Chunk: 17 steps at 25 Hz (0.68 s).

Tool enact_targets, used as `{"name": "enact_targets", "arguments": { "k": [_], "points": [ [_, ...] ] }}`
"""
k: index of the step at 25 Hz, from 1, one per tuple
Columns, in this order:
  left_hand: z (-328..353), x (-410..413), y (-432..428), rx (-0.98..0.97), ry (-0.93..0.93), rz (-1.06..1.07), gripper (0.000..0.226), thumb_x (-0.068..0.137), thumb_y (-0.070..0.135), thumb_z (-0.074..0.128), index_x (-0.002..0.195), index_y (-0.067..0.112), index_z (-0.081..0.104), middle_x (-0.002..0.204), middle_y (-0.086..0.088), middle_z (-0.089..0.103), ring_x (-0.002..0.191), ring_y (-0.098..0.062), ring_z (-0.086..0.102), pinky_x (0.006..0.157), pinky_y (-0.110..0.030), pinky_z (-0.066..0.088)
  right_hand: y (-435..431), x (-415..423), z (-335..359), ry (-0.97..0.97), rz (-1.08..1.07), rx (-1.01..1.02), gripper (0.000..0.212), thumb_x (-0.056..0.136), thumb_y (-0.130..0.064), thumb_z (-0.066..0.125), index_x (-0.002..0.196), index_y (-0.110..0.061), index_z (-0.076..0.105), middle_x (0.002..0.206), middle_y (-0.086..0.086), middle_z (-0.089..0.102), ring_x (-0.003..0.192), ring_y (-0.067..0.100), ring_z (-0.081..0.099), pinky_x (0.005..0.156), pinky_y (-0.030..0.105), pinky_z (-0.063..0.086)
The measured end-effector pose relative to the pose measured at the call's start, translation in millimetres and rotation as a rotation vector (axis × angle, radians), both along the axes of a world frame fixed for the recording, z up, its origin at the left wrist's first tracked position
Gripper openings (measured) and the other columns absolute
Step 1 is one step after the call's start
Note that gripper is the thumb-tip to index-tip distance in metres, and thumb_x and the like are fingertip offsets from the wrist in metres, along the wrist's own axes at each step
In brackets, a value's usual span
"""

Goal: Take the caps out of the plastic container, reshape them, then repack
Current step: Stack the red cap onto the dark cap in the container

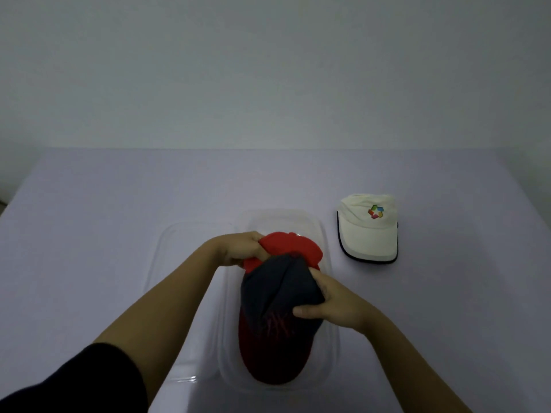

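A clear plastic container (331, 347) sits on the table in front of me. Over it I hold a dark grey cap with a dark red brim (274, 317), brim toward me. My right hand (331, 305) is closed on the right side of its crown. A bright red cap (289, 248) lies bunched at the far end of the container, partly under the grey crown. My left hand (238, 248) grips this red cap at its left edge. A white cap with a coloured logo (368, 231) rests on the table to the right of the container.
The container's clear lid (179, 263) lies flat on the table just left of the container, partly under my left forearm. A pale lilac cloth (104, 204) covers the table, with a plain wall behind it.
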<state>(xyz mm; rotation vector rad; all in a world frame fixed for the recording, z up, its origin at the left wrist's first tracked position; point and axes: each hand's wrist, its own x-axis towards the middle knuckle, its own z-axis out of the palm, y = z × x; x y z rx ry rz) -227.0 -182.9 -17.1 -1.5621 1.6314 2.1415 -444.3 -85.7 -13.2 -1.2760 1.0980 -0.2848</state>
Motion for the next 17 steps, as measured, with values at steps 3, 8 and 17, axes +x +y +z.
{"name": "enact_targets", "arguments": {
  "k": [3, 8, 17],
  "points": [
    [-13.0, 0.9, 4.5, 0.098, -0.052, 0.068, 0.019, 0.078, 0.001, 0.057, 0.090, 0.012, 0.067, 0.089, -0.011, 0.065, 0.076, -0.024, 0.062, 0.073, -0.038, 0.053, -4.1, 9.5, -4.1, 0.156, 0.069, -0.071, 0.075, 0.076, -0.027, 0.076, 0.136, -0.032, 0.031, 0.131, -0.005, 0.052, 0.119, 0.014, 0.053, 0.098, 0.031, 0.047],
    [-6.7, -5.2, 2.6, 0.023, -0.180, 0.067, 0.071, 0.085, 0.000, 0.052, 0.145, 0.023, 0.022, 0.142, -0.015, 0.039, 0.126, -0.032, 0.044, 0.105, -0.042, 0.042, -9.6, 19.8, -4.9, 0.436, -0.013, -0.298, 0.114, 0.060, -0.044, 0.083, 0.145, -0.024, 0.010, 0.147, 0.003, 0.019, 0.135, 0.021, 0.026, 0.109, 0.038, 0.033],
    [9.5, -4.6, 34.8, -0.234, -0.096, 0.191, 0.073, 0.087, 0.061, 0.043, 0.145, 0.021, 0.025, 0.146, -0.004, 0.036, 0.128, -0.019, 0.042, 0.103, -0.027, 0.034, -32.9, 12.6, -10.6, 0.714, 0.162, -0.271, 0.141, 0.042, -0.069, 0.078, 0.147, -0.026, -0.006, 0.158, -0.001, 0.008, 0.142, 0.022, -0.020, 0.099, 0.065, -0.025]
  ]
}}
